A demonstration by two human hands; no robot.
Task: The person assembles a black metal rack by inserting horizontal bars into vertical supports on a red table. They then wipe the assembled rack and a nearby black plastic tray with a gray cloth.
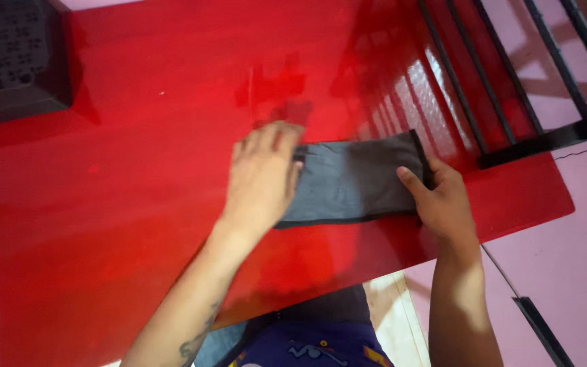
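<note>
Two hands on a folded grey cloth (354, 180), bench (103, 224) centre. Left hand (261, 178) flat, fingers released, at cloth's 9 o'clock; right hand (443, 200) fingers grasping 3 o'clock end.

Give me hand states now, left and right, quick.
Left hand: open, palm flat on the grey folded cloth.
Right hand: closed in a grip on the cloth's right end, thumb on top.

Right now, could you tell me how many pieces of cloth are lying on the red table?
1: a folded grey cloth near the table's right end, left hand flat on it, right hand gripping its edge.
</note>
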